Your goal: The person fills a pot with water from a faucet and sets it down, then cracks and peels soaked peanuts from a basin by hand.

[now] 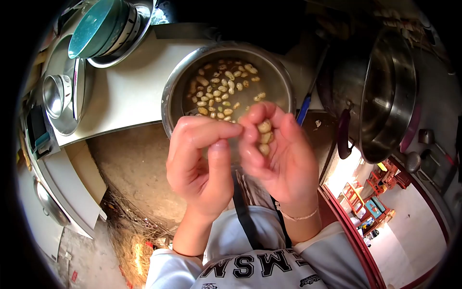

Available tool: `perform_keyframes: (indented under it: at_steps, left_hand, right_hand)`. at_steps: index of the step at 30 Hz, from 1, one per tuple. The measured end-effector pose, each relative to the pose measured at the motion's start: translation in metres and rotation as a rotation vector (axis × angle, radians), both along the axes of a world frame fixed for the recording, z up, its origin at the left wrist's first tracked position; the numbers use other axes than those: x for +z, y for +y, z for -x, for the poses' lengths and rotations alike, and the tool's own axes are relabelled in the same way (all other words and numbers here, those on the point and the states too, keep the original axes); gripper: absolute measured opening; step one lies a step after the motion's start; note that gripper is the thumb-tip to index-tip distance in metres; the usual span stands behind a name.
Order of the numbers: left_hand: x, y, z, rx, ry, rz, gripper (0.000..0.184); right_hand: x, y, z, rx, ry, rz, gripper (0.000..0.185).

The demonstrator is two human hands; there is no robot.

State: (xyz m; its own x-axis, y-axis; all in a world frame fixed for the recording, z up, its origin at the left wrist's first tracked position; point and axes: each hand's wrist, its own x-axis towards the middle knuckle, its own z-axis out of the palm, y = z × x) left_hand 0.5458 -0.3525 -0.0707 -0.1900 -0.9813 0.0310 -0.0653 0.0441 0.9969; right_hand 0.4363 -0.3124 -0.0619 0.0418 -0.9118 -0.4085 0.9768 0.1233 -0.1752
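Observation:
Above the near rim of a metal basin (169, 98), both my hands are raised close together. My right hand (293, 161) is cupped, its fingers curled around several peanuts (264, 138) in their shells. My left hand (197, 159) is curled, with the thumb just below the index finger; the index fingertip meets the right hand's fingers. Whatever the left hand may hold is hidden. Inside the basin, many unshelled peanuts (224, 88) lie in brownish water. My hands cover the basin's near part.
The basin stands on a pale countertop (130, 91). Teal bowls (96, 29) are stacked at the back left, with small metal bowls (54, 96) nearer. To the right are a blue-handled utensil (304, 108) and a large metal pot (389, 96). Dry straw (137, 250) lies on the floor.

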Motion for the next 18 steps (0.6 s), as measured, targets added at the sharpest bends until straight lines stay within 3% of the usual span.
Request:
perform_keyframes:
  at_steps: [5,6,9,12,18]
  left_hand:
    - [0.006,-0.005,-0.003,0.022,0.003,0.010,0.011]
    - [0.006,-0.005,-0.003,0.025,-0.019,0.042,0.013]
    - [0.006,-0.009,-0.005,0.002,-0.098,0.118,0.021]
    - [0.009,-0.010,-0.006,-0.077,-0.284,0.184,0.029]
    - [0.010,-0.005,0.001,-0.045,-0.371,0.204,0.032]
  right_hand:
    - [0.013,-0.013,-0.014,-0.067,0.163,-0.117,0.031]
    - [0.003,-0.010,-0.011,-0.040,0.153,0.045,0.031]
    - [0.006,-0.014,-0.013,-0.016,0.236,0.029,0.038]
    - [0.004,-0.016,-0.013,-0.012,0.281,0.068,0.033]
    - [0.005,-0.016,-0.015,-0.018,0.436,0.016,0.024]
